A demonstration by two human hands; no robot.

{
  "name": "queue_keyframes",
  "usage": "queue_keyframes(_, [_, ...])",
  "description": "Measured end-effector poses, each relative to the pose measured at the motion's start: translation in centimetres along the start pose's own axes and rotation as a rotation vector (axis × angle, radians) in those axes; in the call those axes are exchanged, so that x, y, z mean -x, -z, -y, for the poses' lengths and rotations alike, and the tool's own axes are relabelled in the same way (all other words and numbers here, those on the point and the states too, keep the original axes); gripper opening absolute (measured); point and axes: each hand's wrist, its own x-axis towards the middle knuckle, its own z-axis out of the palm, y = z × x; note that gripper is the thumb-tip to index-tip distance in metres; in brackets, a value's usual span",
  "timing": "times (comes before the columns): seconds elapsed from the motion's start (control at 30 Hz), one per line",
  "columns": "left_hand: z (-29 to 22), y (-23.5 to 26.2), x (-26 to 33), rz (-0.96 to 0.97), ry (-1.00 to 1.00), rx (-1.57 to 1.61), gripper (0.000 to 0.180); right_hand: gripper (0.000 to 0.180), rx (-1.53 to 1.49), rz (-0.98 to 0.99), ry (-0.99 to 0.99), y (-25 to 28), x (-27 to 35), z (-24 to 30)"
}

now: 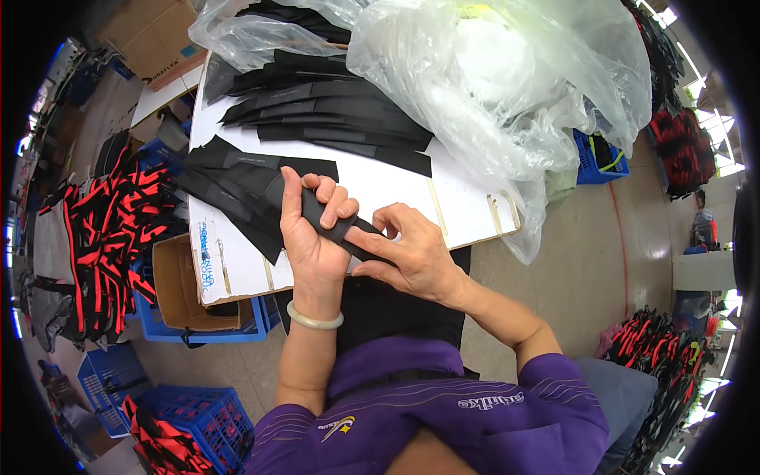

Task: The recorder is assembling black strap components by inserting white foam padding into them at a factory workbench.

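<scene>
My left hand (313,233) is closed around a black fabric strip (342,229) and wears a pale bangle at the wrist. My right hand (412,253) pinches the same strip from the right, just above the front edge of the white table (467,210). A loose heap of black fabric pieces (237,190) lies on the table directly left of my left hand. Further back, a fanned stack of longer black strips (332,119) rests on the table. More black fabric (396,309) hangs over my lap below the hands.
A large clear plastic bag (507,87) covers the table's back right. To the left stand an open cardboard box (178,285), blue crates (198,412) and a pile of red-and-black pieces (111,229). Similar red-and-black piles (657,348) lie on the floor at right.
</scene>
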Motion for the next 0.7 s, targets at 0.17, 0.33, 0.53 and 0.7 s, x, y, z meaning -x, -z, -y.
queue_keyframes(0.17, [0.0,0.1,0.4,0.064,-0.014,-0.038,0.034,0.041,-0.013,0.090,-0.026,-0.1,0.1,0.0])
queue_keyframes(0.33, [1.6,-2.0,1.6,0.179,-0.174,-0.328,0.033,0.038,-0.121,0.019,0.006,-0.6,1.9,-1.0])
queue_keyframes(0.53, [2.2,-2.8,2.8,0.514,-0.293,-0.562,0.018,0.036,-0.308,-0.127,0.110,-2.4,3.4,-2.5])
queue_keyframes(0.7, [4.1,-3.2,4.5,0.484,-0.274,-0.693,0.019,0.027,-0.428,-0.191,0.006,-2.5,4.3,-1.8])
